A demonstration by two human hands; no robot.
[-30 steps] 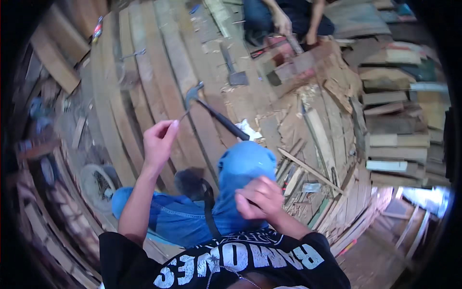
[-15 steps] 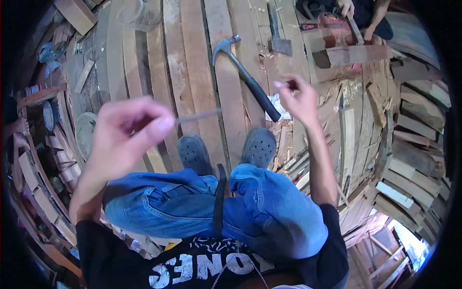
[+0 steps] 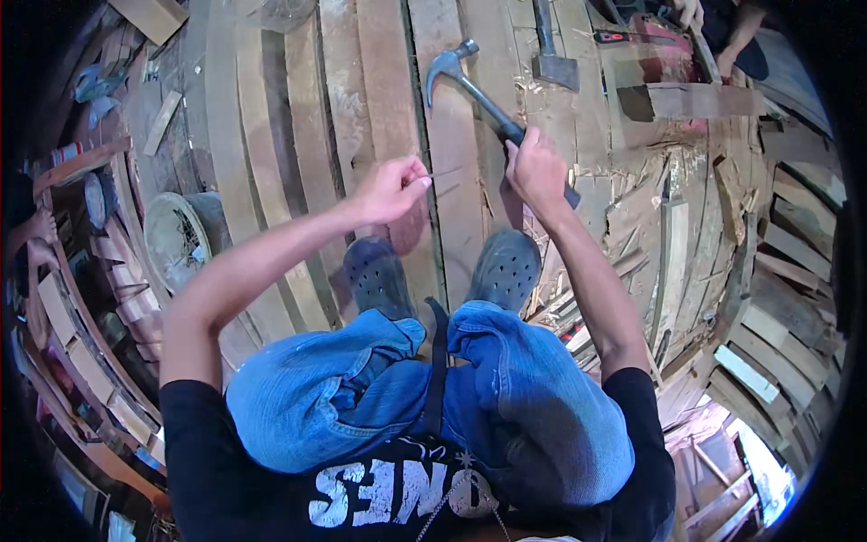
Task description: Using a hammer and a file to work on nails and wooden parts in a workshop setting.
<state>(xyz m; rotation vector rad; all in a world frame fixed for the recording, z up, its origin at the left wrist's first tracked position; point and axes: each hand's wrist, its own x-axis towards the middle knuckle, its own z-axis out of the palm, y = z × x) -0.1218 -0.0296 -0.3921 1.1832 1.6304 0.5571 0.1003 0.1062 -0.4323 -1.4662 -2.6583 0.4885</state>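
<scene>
My left hand (image 3: 390,191) pinches a thin nail (image 3: 445,172) between thumb and fingers, its far end pointing right over the floorboards. My right hand (image 3: 540,173) is closed around the dark handle of a claw hammer (image 3: 480,95), which lies slanted on the planks with its steel head at the far end. Part of the grip is hidden under my palm, and the handle's end shows below it. My two dark clogs (image 3: 377,275) rest on the boards just nearer than my hands.
A white bucket (image 3: 152,237) with thin dark pieces inside stands at left. Another hammer (image 3: 554,70) with a blocky head lies at the far right of centre. Beyond it, another person's hands (image 3: 691,16) work near a wood block (image 3: 704,100). Stacked timber (image 3: 768,339) lines the right side.
My left hand has moved right and away from me with the nail. My right hand, empty before, has closed on the hammer's handle.
</scene>
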